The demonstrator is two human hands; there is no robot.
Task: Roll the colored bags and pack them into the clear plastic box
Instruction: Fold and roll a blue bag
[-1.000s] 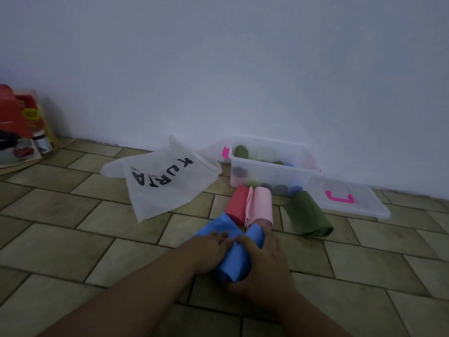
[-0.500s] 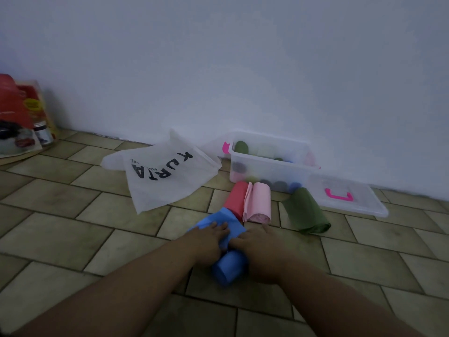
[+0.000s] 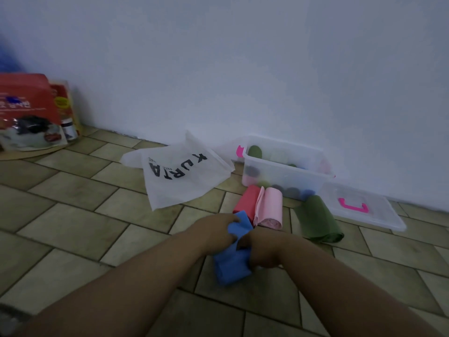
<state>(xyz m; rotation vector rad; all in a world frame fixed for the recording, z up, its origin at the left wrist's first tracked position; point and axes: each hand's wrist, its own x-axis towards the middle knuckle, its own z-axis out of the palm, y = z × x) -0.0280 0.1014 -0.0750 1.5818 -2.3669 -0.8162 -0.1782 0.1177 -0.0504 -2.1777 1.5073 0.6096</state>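
Moved: more of the blue bag [image 3: 232, 268] is rolled up than a second ago, so the loose flap past the hands is shorter, and the roll sits closer to the person.
Left fingers [image 3: 230, 218]: curled over the loose blue flap, pinching it down at the far end of the roll.
Left hand [image 3: 213, 232]: sits on top of the blue bag, left of the flap.
Right hand [image 3: 261, 251]: wrapped on the right end of the blue roll. The fingers are tucked under, so honestly can't tell exactly how they lie.
Blue bag spot: on the floor tiles [image 3: 73, 215] between both hands, not in the box.
Just past the hands: red roll [image 3: 246, 199] and pink roll [image 3: 269, 207] touching side by side, green roll [image 3: 318, 221] a bit to the right.
Clear plastic box [image 3: 279, 177]: against the wall, open, with several rolled bags inside, and a pink latch [image 3: 240, 150] on its left end.
Lid [image 3: 379, 215]: flat on the floor right of the box, pink handle [image 3: 352, 206] on top.
White bag [image 3: 184, 188]: lying flat left of the box, reads "KURTA" in big black caps; the smaller print beside it is too tiny to read.
Far left: red packages [image 3: 26, 113] leaning at the wall, print too blurry to read.
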